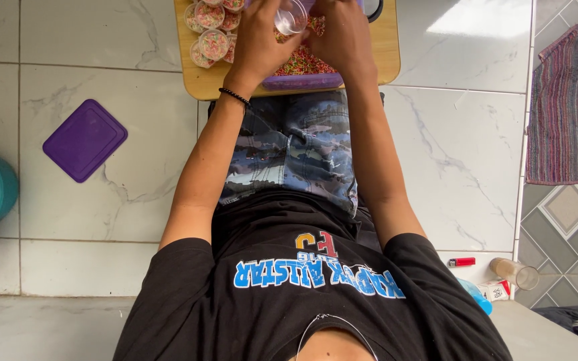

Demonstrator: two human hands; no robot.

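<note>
Left hand (257,41), right hand (344,37): fingers clamped together on clear plastic cup (291,17), held over purple tray (302,81) of coloured sprinkles (302,63) on wooden desk (386,57). Filled cups (210,27) stacked at left: several done; tray still well stocked. Purple lid (84,139) on floor.

The floor (68,60) is glossy, smooth marble-look tile, and a matt purple plastic lid (84,139) lies on it at the left. Far from the camera, a small clear plastic cup (292,17) is glossy, and it is held over a light, smooth wooden table (388,57) carrying a purple plastic tub (302,81). At the right lies a rough woven cloth rug (568,100), striped and matt.
</note>
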